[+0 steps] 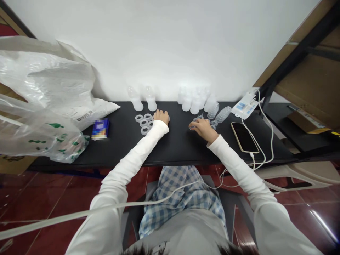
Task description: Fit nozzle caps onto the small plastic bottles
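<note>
On the black table (pixel 122 148), my left hand (pixel 161 118) reaches over a group of translucent rings (pixel 144 123); its fingers are bent together over a ring whose edge shows at their right side. My right hand (pixel 204 129) pinches a small clear piece (pixel 191 126) between thumb and fingers, among other clear parts. Two capped bottles (pixel 151 102) stand behind the rings near the wall. Several frosted bottles (pixel 195 104) are grouped behind my right hand. Stacked clear pieces (pixel 223 114) lie to its right.
White and clear plastic bags (pixel 45 81) cover the left side, beside a blue packet (pixel 100 129). A phone (pixel 244 137) with a white cable (pixel 272 141) lies at the right, below a white-and-blue packet (pixel 244 105). Another cable (pixel 106 209) crosses over my lap.
</note>
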The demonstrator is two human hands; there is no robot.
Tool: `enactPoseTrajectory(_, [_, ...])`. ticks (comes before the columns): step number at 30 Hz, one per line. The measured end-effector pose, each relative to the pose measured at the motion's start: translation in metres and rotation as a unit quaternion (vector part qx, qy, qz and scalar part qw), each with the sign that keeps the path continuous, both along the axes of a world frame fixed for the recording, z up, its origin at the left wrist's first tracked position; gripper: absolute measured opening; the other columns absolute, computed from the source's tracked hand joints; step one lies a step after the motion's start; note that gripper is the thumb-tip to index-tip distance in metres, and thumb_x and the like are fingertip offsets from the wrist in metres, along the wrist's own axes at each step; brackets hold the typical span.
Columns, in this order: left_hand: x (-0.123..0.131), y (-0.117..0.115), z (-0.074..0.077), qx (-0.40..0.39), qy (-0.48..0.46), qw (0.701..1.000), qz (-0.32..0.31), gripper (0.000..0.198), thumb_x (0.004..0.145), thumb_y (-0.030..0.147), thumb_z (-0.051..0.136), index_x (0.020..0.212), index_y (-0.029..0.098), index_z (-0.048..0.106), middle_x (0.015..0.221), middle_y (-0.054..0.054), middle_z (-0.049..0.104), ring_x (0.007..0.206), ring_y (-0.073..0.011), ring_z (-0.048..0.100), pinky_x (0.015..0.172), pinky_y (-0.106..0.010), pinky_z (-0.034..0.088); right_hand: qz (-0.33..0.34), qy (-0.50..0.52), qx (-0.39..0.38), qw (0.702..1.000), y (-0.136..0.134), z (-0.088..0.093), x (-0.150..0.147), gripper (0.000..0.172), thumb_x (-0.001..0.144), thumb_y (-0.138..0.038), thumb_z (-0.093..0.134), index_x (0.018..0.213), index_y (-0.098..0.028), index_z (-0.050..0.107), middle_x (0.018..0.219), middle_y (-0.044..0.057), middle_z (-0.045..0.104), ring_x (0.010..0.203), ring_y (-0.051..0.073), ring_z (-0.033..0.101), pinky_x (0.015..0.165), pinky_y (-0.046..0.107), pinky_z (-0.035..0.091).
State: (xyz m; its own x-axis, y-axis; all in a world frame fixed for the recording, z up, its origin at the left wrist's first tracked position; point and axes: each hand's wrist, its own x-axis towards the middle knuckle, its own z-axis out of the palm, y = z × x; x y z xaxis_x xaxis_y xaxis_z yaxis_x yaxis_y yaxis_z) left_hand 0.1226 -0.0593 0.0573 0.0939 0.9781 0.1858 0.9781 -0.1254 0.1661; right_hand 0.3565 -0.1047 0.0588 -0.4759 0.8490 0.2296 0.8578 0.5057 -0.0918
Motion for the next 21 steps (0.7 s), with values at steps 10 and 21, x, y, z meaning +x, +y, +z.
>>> enactPoseTrajectory(10, [0.032, 0.024, -0.024, 0.026, -0.322, 0.945, -0.045, 0.024, 0.074, 0.015, 0.072, 0.089, 0.017, 0.054, 0.103, -0.015, 0.066, 0.104, -0.0293, 0.063, 0.096, -0.042, 0.046, 0.084, 0.471, -0.149, 0.866, 0.044, 0.003, -0.036, 0.038, 0.084, -0.052, 0.065, 0.107, -0.022, 0.057, 0.098, 0.003, 0.056, 0.082, 0.013, 0.060, 0.075, 0.028, 0.054])
enactPoseTrajectory(21, [0.032, 0.027, -0.013, -0.089, -0.806, 0.586, -0.006, 0.021, 0.089, 0.037, 0.059, 0.084, 0.018, 0.050, 0.086, -0.005, 0.068, 0.076, -0.0146, 0.069, 0.077, -0.031, 0.056, 0.047, 0.586, -0.117, 0.800, 0.065, 0.002, -0.062, 0.048, 0.084, -0.069, 0.056, 0.102, -0.025, 0.056, 0.066, -0.004, 0.055, 0.054, 0.010, 0.046, 0.052, 0.024, 0.039])
